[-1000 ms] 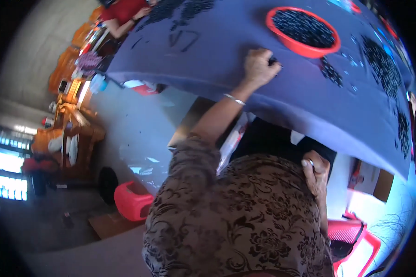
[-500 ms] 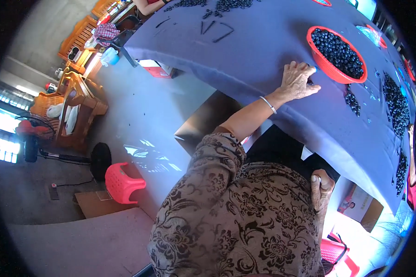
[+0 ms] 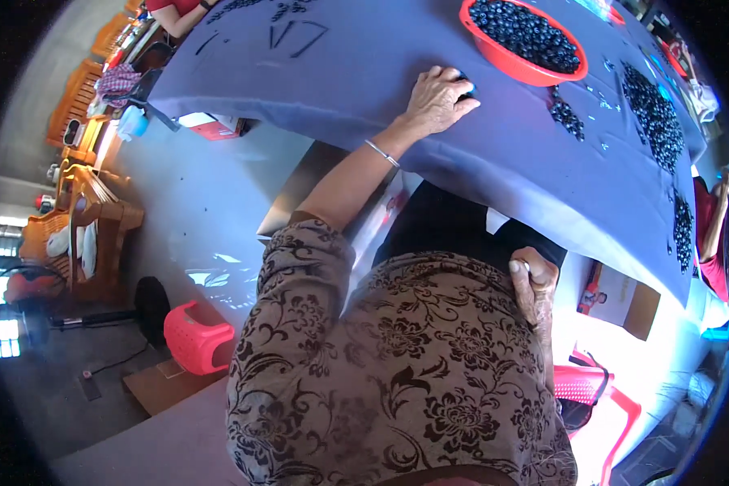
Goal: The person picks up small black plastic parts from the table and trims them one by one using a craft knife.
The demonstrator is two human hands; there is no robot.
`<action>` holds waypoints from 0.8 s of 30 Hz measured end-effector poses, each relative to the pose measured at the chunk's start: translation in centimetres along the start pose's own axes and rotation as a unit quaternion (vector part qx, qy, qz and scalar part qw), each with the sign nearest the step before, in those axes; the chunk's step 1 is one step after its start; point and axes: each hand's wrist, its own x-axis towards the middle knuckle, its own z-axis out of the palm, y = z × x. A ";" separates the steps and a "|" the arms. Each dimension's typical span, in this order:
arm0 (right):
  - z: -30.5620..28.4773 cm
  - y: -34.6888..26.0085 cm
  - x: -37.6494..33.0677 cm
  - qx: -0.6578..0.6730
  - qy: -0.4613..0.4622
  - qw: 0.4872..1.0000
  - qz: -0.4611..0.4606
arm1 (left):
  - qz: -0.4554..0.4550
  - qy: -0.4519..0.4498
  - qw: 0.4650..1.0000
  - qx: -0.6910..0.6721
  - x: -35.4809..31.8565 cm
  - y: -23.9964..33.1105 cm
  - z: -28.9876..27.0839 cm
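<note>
My left hand (image 3: 439,104), with a silver bangle at its wrist, rests on the cloth-covered table (image 3: 364,77). Its fingers curl round a small dark object (image 3: 465,86) with a bluish edge, mostly hidden by the hand. Just beyond and to the right stands a red plastic basket (image 3: 504,61) full of shiny black beads (image 3: 526,34). Low by my lap, my right hand (image 3: 538,279) is closed, fingers bent toward the thumb; whatever it may hold is hidden. A small strip of black beads (image 3: 568,116) lies right of the basket.
More black beads (image 3: 654,117) spread along the table's right side. Thin dark strips (image 3: 298,39) lie at the far left. Other people sit at the far left and right edges. A pink stool (image 3: 194,336) and a standing fan (image 3: 150,312) are on the floor.
The view has shifted, so the table and basket appear farther left and higher. My left hand's fingers have drawn in round the dark object. My right hand stays closed by my lap.
</note>
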 end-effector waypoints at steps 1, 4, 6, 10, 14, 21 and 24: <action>0.1 -0.3 0.1 0.011 -0.007 1.000 0.004 | -0.006 -0.001 1.000 0.007 -0.4 0.2 -0.3; 0.0 0.4 -0.6 -0.020 0.012 1.000 0.009 | 0.017 -0.034 0.999 0.001 -0.8 0.9 -1.7; -0.1 1.0 -0.9 -0.023 0.013 1.000 0.002 | 0.012 -0.058 0.998 0.001 -1.1 1.1 -1.7; 0.3 1.1 -0.5 -0.020 -0.007 1.000 -0.023 | 0.028 -0.050 0.998 0.011 -2.2 -0.4 -1.7; 0.3 1.4 -0.6 -0.003 -0.016 1.000 -0.001 | 0.014 -0.062 0.998 0.006 -2.1 -0.8 -1.8; 0.3 1.4 -0.3 -0.030 -0.004 0.999 -0.024 | -0.041 -0.095 0.994 0.029 -1.8 -1.4 -3.8; 0.3 1.0 -0.3 -0.021 -0.020 1.000 0.008 | -0.052 -0.088 0.995 0.017 -2.1 -2.1 -3.7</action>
